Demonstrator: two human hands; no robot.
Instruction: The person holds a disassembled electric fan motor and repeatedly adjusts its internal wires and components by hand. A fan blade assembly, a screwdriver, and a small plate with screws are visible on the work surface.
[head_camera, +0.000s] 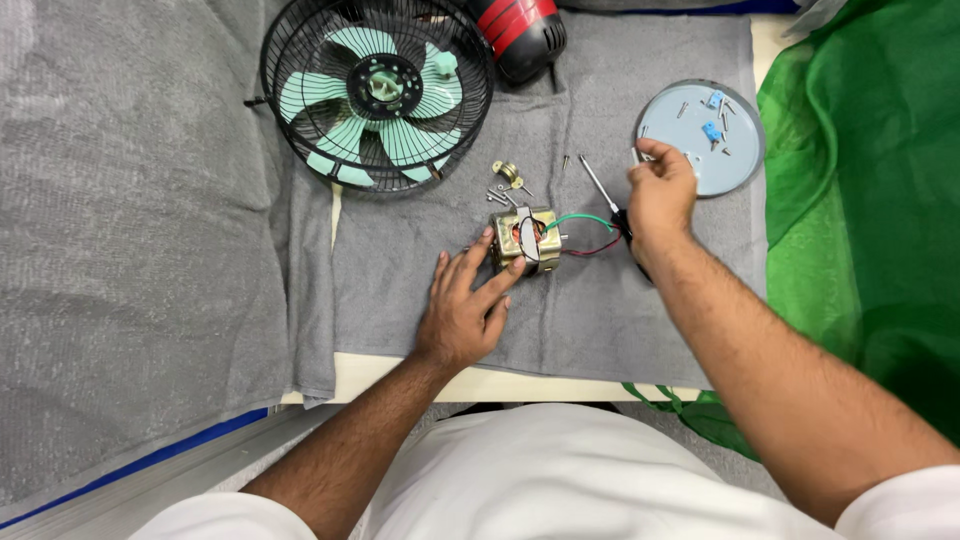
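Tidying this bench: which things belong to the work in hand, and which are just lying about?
In hand:
- motor, steadied by left hand
- grey dish of small parts, where right hand reaches
- screwdriver
- loose screws

Lying about:
- caged fan
- red and black housing
- green cloth

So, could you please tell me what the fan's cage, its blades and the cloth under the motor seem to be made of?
Fan cage: thin black wire, probably painted or coated metal. Blades: pale green, smooth and slightly translucent, likely plastic. Cloth: grey with a looped nap, like terry towelling. Motor: yellowish plated-looking metal, steadied by the left hand.
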